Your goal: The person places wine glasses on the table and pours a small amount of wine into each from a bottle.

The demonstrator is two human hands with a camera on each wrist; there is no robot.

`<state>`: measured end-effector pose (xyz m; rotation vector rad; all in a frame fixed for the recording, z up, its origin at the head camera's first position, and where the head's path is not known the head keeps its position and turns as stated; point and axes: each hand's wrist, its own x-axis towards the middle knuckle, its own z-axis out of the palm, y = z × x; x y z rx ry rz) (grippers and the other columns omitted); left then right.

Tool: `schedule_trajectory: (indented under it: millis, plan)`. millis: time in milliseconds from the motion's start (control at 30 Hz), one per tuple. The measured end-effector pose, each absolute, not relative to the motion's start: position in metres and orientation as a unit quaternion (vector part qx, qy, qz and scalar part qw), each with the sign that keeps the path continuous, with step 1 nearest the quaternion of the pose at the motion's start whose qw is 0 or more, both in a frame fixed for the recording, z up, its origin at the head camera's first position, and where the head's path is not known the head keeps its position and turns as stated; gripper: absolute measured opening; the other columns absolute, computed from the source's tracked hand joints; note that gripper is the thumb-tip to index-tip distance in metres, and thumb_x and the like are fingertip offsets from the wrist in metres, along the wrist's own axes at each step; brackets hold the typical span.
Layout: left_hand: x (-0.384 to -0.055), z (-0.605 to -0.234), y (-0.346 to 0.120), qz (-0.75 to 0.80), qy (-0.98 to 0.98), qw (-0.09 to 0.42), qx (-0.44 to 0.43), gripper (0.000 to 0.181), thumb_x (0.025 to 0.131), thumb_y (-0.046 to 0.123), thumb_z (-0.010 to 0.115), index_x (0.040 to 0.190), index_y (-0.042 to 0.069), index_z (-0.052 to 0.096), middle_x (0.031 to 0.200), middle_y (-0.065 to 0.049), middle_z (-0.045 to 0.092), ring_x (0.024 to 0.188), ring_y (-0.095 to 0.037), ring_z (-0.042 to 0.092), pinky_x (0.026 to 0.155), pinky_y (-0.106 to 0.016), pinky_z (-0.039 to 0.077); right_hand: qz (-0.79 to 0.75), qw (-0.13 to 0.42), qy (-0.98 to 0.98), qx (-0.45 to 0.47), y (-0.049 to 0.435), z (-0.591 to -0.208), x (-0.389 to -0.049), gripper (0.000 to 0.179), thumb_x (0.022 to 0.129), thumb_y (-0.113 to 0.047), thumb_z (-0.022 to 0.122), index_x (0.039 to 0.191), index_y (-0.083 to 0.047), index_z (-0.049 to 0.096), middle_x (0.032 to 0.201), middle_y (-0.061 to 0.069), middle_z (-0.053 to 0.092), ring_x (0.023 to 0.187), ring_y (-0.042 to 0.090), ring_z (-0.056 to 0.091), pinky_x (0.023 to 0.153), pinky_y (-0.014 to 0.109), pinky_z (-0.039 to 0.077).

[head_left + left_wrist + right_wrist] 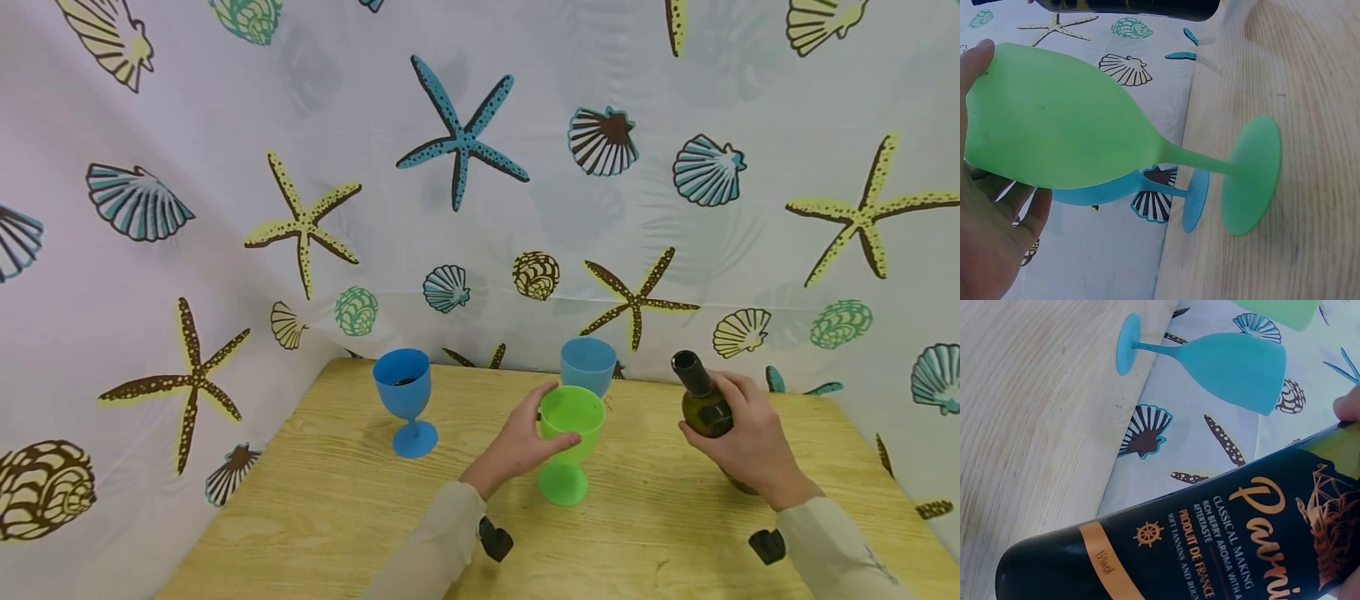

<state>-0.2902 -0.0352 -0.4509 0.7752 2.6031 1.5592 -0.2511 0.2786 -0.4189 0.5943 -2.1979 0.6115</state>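
My left hand holds a green plastic goblet round its bowl, the thumb on the near side. The goblet's round foot is at the tabletop, and no liquid shows in its bowl. A dark glass wine bottle, open at the mouth, is in my right hand, gripped at the shoulder below the neck. Its label faces the right wrist camera. The bottle leans a little; whether its bottom touches the table I cannot tell.
A light blue goblet stands just behind the green one. Farther left is a darker blue goblet with something dark inside. The wooden table ends at a white curtain printed with shells and starfish.
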Motion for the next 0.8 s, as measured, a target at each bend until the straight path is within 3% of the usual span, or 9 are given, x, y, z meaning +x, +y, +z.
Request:
schedule_trajectory:
  millis: [133,200,300,367,433,533,667,733,800]
  plan:
    - [-0.289,-0.452,-0.035,0.502,0.83,0.006,0.243,0.084,0.085,0.039,0.071,0.149,0.01,0.025,0.148,-0.009,0.033,0.132,-0.024,0.037,0.1,-0.044,0.039,0.211,0.374,-0.864,0.263,0.278,-0.419,-0.251,0.077,0.06,-0.013,0.087,0.129,-0.001,0.053,0.116,0.021,0.051,0.092,0.036,0.058,0.068,0.05,0.054]
    - [-0.289,-0.452,-0.034,0.505,0.829,0.006,0.241,0.084,0.085,0.04,0.07,0.149,0.011,0.025,0.148,-0.008,0.032,0.132,-0.024,0.036,0.1,-0.045,0.038,0.192,0.373,-0.864,0.28,0.278,-0.419,-0.251,0.073,0.069,-0.03,0.083,0.129,0.0,0.053,0.115,0.022,0.051,0.093,0.037,0.058,0.067,0.049,0.054]
    - [-0.289,-0.452,-0.034,0.508,0.828,0.01,0.238,0.086,0.085,0.043,0.07,0.15,0.011,0.023,0.149,-0.007,0.031,0.133,-0.024,0.035,0.101,-0.045,0.037,0.168,0.377,-0.859,0.304,0.276,-0.419,-0.252,0.07,0.082,-0.05,0.063,0.127,0.002,0.054,0.114,0.024,0.052,0.094,0.038,0.056,0.067,0.049,0.054]
    - [-0.288,-0.452,-0.033,0.508,0.828,0.011,0.238,0.087,0.084,0.045,0.069,0.15,0.011,0.023,0.149,-0.007,0.03,0.134,-0.024,0.034,0.102,-0.045,0.037,0.152,0.381,-0.856,0.314,0.275,-0.418,-0.253,0.072,0.086,-0.056,0.049,0.127,0.003,0.054,0.113,0.024,0.052,0.095,0.038,0.055,0.067,0.05,0.053]
    - [-0.287,-0.452,-0.033,0.509,0.828,0.012,0.237,0.088,0.084,0.046,0.069,0.15,0.012,0.023,0.149,-0.007,0.03,0.133,-0.024,0.034,0.102,-0.045,0.037,0.137,0.381,-0.856,0.322,0.274,-0.417,-0.253,0.072,0.086,-0.056,0.046,0.126,0.003,0.054,0.113,0.024,0.052,0.096,0.039,0.054,0.069,0.051,0.052]
    - [-0.286,-0.451,-0.032,0.507,0.828,0.014,0.239,0.087,0.084,0.046,0.069,0.15,0.011,0.023,0.149,-0.008,0.031,0.133,-0.025,0.035,0.101,-0.045,0.038,0.119,0.373,-0.858,0.332,0.272,-0.416,-0.253,0.07,0.084,-0.051,0.058,0.126,0.003,0.055,0.113,0.024,0.052,0.095,0.039,0.054,0.071,0.051,0.051]
    - [-0.285,-0.451,-0.029,0.506,0.828,0.017,0.241,0.087,0.085,0.044,0.068,0.15,0.009,0.022,0.148,-0.01,0.032,0.132,-0.026,0.037,0.1,-0.046,0.038,0.104,0.363,-0.862,0.338,0.268,-0.415,-0.255,0.073,0.065,-0.029,0.085,0.124,0.003,0.057,0.111,0.023,0.054,0.092,0.037,0.056,0.073,0.05,0.051]
    - [-0.285,-0.451,-0.028,0.506,0.828,0.018,0.241,0.087,0.085,0.043,0.069,0.15,0.01,0.022,0.148,-0.009,0.032,0.132,-0.026,0.037,0.1,-0.046,0.038,0.095,0.359,-0.864,0.34,0.266,-0.416,-0.256,0.077,0.056,-0.019,0.088,0.123,0.002,0.057,0.11,0.023,0.054,0.091,0.037,0.057,0.073,0.049,0.051]
    - [-0.285,-0.451,-0.028,0.507,0.827,0.02,0.242,0.087,0.085,0.044,0.069,0.15,0.01,0.022,0.148,-0.009,0.032,0.132,-0.026,0.037,0.101,-0.046,0.038,0.087,0.354,-0.865,0.344,0.264,-0.417,-0.256,0.078,0.055,-0.019,0.089,0.124,0.002,0.056,0.11,0.023,0.054,0.089,0.036,0.057,0.071,0.049,0.051]
